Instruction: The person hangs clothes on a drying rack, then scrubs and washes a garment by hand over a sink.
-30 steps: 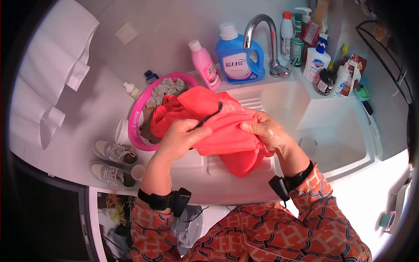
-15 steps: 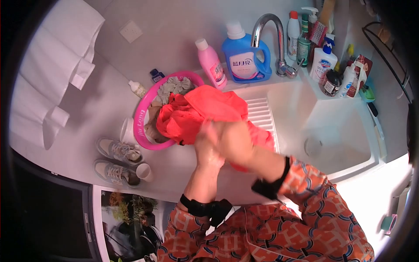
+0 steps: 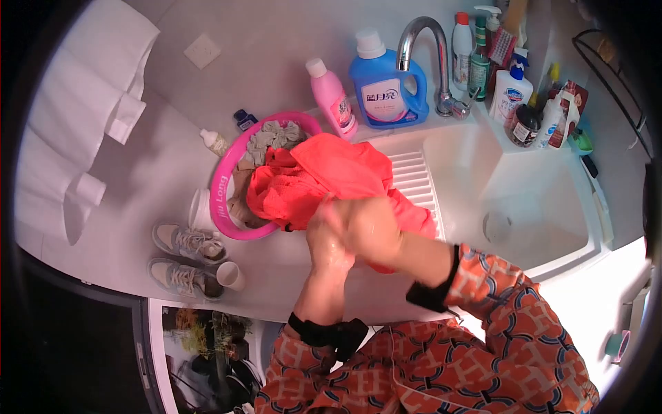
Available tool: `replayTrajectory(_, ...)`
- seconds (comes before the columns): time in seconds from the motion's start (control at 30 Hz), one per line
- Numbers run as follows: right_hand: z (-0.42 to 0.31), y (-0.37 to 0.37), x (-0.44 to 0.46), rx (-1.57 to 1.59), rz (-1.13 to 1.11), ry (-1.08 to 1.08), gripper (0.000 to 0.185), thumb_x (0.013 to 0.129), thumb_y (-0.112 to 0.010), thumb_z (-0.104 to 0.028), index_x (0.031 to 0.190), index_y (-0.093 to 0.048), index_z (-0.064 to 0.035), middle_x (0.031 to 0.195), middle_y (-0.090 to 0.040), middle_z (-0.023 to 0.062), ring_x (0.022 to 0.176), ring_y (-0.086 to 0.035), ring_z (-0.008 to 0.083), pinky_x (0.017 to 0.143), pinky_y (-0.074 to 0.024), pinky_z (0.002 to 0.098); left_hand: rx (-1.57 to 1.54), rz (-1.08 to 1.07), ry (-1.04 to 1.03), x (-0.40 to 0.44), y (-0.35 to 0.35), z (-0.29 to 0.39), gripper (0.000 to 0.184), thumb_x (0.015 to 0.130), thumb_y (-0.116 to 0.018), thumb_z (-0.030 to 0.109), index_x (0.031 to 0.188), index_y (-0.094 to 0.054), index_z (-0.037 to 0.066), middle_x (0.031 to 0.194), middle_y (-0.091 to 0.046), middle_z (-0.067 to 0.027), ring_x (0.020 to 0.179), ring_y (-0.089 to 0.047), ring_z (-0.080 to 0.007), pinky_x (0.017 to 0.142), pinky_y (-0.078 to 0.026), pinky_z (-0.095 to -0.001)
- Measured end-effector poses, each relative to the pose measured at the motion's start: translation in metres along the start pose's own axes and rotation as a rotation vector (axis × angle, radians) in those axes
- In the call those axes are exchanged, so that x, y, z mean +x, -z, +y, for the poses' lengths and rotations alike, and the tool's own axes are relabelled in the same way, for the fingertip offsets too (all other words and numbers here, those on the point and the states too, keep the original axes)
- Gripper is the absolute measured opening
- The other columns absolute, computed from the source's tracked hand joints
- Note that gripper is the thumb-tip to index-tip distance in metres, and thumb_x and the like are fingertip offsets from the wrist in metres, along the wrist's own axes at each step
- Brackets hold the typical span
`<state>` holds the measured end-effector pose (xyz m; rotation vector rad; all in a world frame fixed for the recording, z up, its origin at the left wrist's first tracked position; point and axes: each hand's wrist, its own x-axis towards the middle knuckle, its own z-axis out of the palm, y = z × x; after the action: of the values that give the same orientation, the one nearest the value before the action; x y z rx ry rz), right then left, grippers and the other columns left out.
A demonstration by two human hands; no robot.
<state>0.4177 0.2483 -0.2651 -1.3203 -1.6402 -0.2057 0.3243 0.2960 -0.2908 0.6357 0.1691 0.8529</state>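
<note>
Garment (image 3: pixel 338 165): red. Basin (image 3: pixel 223 196) at worktop's (image 3: pixel 276 279) left end: pink, white lettering. Sleeves (image 3: pixel 493 283): orange, pale H's, dark-blue arcs.

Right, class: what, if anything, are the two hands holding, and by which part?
It cannot be told: the left hand overlaps the right hand by the red cloth, their fingers blurred.

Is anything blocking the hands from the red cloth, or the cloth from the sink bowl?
Nothing visible stands between the left hand or right hand and the red cloth. Toward the sink bowl lies only the ribbed drainboard; the faucet stands behind.
</note>
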Motion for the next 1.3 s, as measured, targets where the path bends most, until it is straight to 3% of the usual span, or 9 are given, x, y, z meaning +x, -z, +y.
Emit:
replayTrajectory(0.1,0.004,-0.003,-0.005,0.015,-0.021,-0.017,0.034,0.087,-0.054,-0.028,0.061,-0.056,-0.0064,0.059,-0.057,0.0133,0.049,-0.055,0.0307,0.042,-0.0423,0.0394,0.022,0.002,-0.036,0.002,0.017,-0.005,0.023,0.094,-0.045,0.026,0.092,-0.056,0.006,0.087,-0.056,-0.0019,0.079,-0.056,-0.0133,0.068,-0.046,-0.0301)
replayTrajectory(0.17,0.030,-0.009,0.008,-0.056,-0.071,-0.202,0.032,0.086,-0.056,-0.027,0.061,-0.056,-0.0071,0.058,-0.057,0.0121,0.048,-0.054,0.0298,0.044,-0.0429,0.0384,0.363,0.574,-0.105,0.005,-0.039,-0.013,0.022,0.094,-0.045,0.027,0.082,-0.055,0.011,0.073,-0.053,0.0019,0.068,-0.055,-0.0132,0.060,-0.045,-0.0304)
replayTrajectory(0.33,0.002,0.000,-0.004,-0.076,-0.108,0.008,0.027,0.086,-0.055,-0.027,0.069,-0.060,-0.0059,0.061,-0.059,0.0112,0.052,-0.057,0.0291,0.046,-0.0443,0.0376,-0.092,-0.169,0.036,0.003,0.025,-0.002,0.029,0.093,-0.049,0.028,0.102,-0.054,0.002,0.096,-0.056,-0.0064,0.085,-0.057,-0.0145,0.074,-0.047,-0.0299)
replayTrajectory(0.4,0.043,0.000,0.009,-0.232,-0.229,-0.116,0.028,0.087,-0.056,-0.028,0.077,-0.063,-0.0031,0.064,-0.061,0.0095,0.056,-0.060,0.0245,0.052,-0.0471,0.0343,0.200,0.239,-0.020,0.000,-0.038,-0.005,0.030,0.094,-0.047,0.032,0.097,-0.055,0.002,0.094,-0.058,-0.0065,0.084,-0.058,-0.0149,0.074,-0.049,-0.0306)
replayTrajectory(0.6,0.044,0.037,0.019,1.305,-0.058,-0.863,0.037,0.091,-0.054,-0.036,0.100,-0.062,-0.0002,0.090,-0.064,0.0048,0.084,-0.058,0.0109,0.077,-0.0475,0.0276,0.238,0.257,0.132,-0.001,-0.025,0.024,0.048,0.090,-0.054,0.035,0.118,-0.049,-0.003,0.113,-0.057,-0.0145,0.101,-0.059,-0.0230,0.086,-0.047,-0.0362)
replayTrajectory(0.8,0.043,0.039,0.007,1.441,-0.060,-0.863,0.033,0.091,-0.055,-0.032,0.105,-0.057,-0.0029,0.097,-0.061,0.0037,0.087,-0.058,0.0112,0.080,-0.0466,0.0273,0.557,0.238,-0.064,-0.009,-0.048,0.026,0.031,0.089,-0.057,0.018,0.111,-0.056,-0.003,0.103,-0.061,-0.0099,0.090,-0.060,-0.0159,0.079,-0.049,-0.0311)
replayTrajectory(1.17,-0.009,0.044,-0.012,0.303,0.011,-0.280,0.024,0.084,-0.058,-0.012,0.106,-0.052,-0.0055,0.083,-0.058,0.0131,0.068,-0.060,0.0228,0.064,-0.0481,0.0326,0.416,0.487,-0.155,0.000,-0.036,0.020,0.029,0.093,-0.050,0.033,0.098,-0.058,0.006,0.089,-0.060,-0.0042,0.081,-0.061,-0.0155,0.070,-0.050,-0.0320)
replayTrajectory(1.27,-0.014,0.021,-0.015,0.045,-0.055,0.052,0.036,0.076,-0.059,-0.012,0.111,-0.052,-0.0104,0.059,-0.052,0.0078,0.047,-0.054,0.0280,0.043,-0.0408,0.0370,0.298,-0.016,-0.034,-0.004,0.031,-0.006,0.031,0.094,-0.045,0.033,0.102,-0.055,0.004,0.088,-0.058,-0.0029,0.084,-0.058,-0.0129,0.068,-0.048,-0.0294)
replayTrajectory(1.3,0.001,0.016,-0.003,0.036,0.006,-0.001,0.038,0.075,-0.060,-0.013,0.112,-0.052,-0.0108,0.057,-0.051,0.0078,0.046,-0.053,0.0274,0.042,-0.0402,0.0366,0.483,0.315,-0.168,-0.016,-0.024,-0.016,0.030,0.094,-0.044,0.029,0.111,-0.054,0.006,0.086,-0.060,-0.0020,0.085,-0.059,-0.0143,0.070,-0.048,-0.0316)
